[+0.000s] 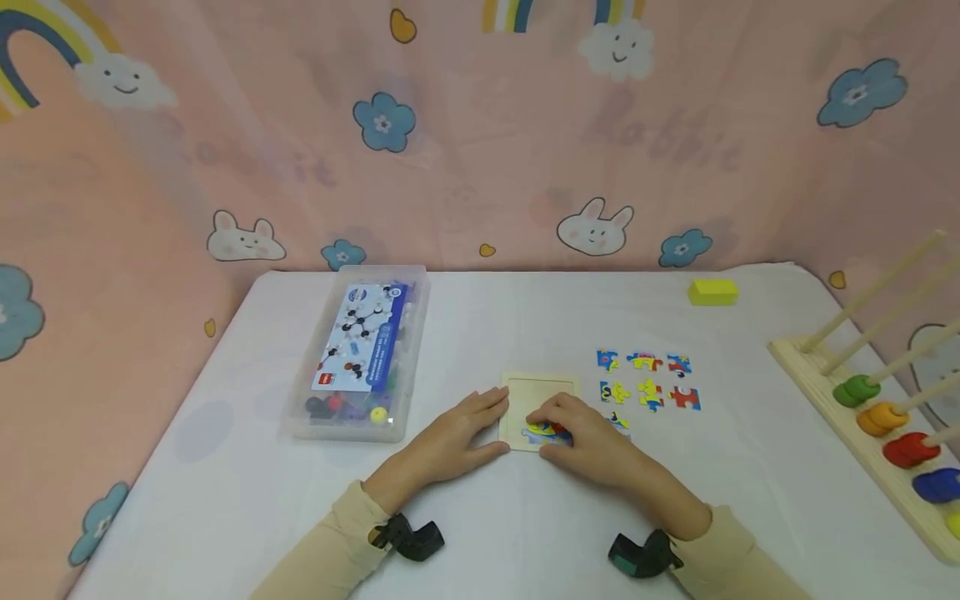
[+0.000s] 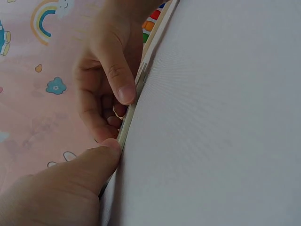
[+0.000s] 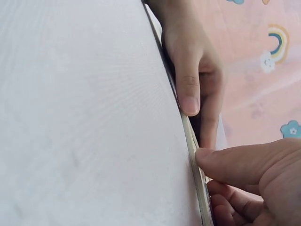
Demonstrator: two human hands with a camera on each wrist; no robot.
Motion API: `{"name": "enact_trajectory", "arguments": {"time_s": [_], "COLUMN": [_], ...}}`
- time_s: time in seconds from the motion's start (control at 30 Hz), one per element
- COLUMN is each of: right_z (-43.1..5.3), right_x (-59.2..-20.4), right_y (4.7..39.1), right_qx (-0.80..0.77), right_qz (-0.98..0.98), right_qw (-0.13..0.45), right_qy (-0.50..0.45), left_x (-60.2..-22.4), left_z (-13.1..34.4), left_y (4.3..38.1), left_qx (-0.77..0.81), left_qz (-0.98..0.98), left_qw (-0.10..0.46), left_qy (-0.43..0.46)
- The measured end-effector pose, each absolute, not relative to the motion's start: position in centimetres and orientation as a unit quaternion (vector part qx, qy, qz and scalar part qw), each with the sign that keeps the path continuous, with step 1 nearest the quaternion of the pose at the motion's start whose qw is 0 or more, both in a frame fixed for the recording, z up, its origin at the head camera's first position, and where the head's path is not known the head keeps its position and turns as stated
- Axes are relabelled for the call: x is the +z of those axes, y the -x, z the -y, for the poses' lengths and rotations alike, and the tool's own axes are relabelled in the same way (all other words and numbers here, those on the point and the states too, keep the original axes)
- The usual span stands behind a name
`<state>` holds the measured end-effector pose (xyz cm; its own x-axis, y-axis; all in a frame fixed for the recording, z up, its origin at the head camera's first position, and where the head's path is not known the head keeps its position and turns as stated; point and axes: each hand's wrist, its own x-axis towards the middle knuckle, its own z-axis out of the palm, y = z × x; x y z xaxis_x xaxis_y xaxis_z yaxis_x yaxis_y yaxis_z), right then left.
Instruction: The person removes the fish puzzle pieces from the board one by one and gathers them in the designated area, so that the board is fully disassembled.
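Observation:
A square wooden puzzle board (image 1: 540,387) lies flat on the table, with brightly coloured pieces in its lower part. My left hand (image 1: 457,429) rests at the board's left edge, fingers extended and thumb at the lower left corner; the left wrist view shows its thumb (image 2: 106,153) by the thin board edge. Over the lower right of the board, my right hand (image 1: 588,437) curls its fingers and thumb around a puzzle piece (image 1: 558,427), largely hidden beneath it. In the right wrist view, the right thumb (image 3: 225,165) lies along the board's edge.
Several loose puzzle pieces (image 1: 648,393) lie right of the board, one partly behind the right hand. A clear plastic case (image 1: 408,358) stands at left. A yellow block (image 1: 712,292) sits at the back right. A wooden peg stand (image 1: 817,379) with coloured beads lines the right edge.

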<state>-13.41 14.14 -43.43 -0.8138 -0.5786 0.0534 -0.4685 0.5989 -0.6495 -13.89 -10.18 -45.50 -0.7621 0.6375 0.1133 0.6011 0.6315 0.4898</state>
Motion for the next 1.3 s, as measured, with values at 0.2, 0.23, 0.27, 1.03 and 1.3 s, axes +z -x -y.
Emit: {"name": "enact_trajectory", "arguments": {"time_s": [0.2, 0.23, 0.27, 1.03, 1.3], "right_z": [-13.6, -13.6, -13.6, -14.5, -15.1], "right_x": [-43.8, -43.8, -43.9, -43.8, -44.3], "right_y": [13.2, 13.2, 13.2, 13.2, 13.7], "right_qx": [-0.35, -0.355, -0.361, -0.403, -0.398], "right_qz": [-0.893, -0.892, -0.89, -0.876, -0.87], "right_qw": [0.08, 0.08, 0.081, 0.065, 0.078], "right_qy": [0.272, 0.27, 0.267, 0.256, 0.279], "left_x": [-45.5, -45.5, -45.5, -45.4, -45.4], "left_z": [10.2, 10.3, 10.3, 10.2, 10.0], "left_y": [13.8, 13.8, 13.8, 13.7, 13.7], "left_qx": [0.264, 0.264, 0.263, 0.262, 0.26], "left_qz": [-0.905, -0.905, -0.906, -0.905, -0.906], "left_qw": [0.042, 0.043, 0.043, 0.048, 0.047], "left_qy": [-0.331, -0.33, -0.33, -0.332, -0.33]}}
